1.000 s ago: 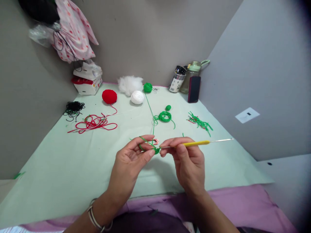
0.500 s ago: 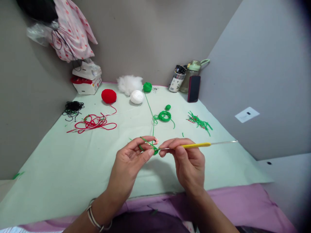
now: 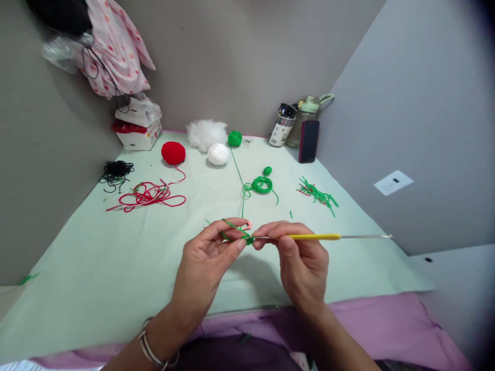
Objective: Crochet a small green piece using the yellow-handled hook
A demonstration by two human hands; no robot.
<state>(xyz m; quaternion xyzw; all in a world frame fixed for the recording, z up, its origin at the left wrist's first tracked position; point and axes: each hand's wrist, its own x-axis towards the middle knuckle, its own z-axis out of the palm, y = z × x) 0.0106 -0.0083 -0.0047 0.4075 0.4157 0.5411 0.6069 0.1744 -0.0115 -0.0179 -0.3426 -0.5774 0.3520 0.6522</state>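
Observation:
Between thumb and fingers, my left hand [image 3: 211, 252] pinches a small green crochet piece [image 3: 249, 240], with green yarn looped over its raised fingers. My right hand [image 3: 297, 252] is closed on a crochet hook [image 3: 315, 237] with a yellow handle and metal ends; one end meets the green piece, the other points right. A small pinkish stitch marker [image 3: 249, 224] shows just above the piece. From the work, a green strand runs up past loose loops to a green yarn ball [image 3: 234, 138] at the back.
At left lie a red yarn ball [image 3: 173, 153], tangled red yarn [image 3: 150, 197] and black yarn [image 3: 117, 170]. White stuffing [image 3: 207, 135] and a white ball [image 3: 218, 154] sit at the back. Coiled green yarn [image 3: 262, 185], green scraps [image 3: 319, 196], a phone [image 3: 309, 141] and a bottle [image 3: 299, 123] are farther right.
The crochet hook has swung from a slight upward slant to nearly level, and its free end reaches farther right. My right hand has shifted slightly; my left hand keeps its pinch.

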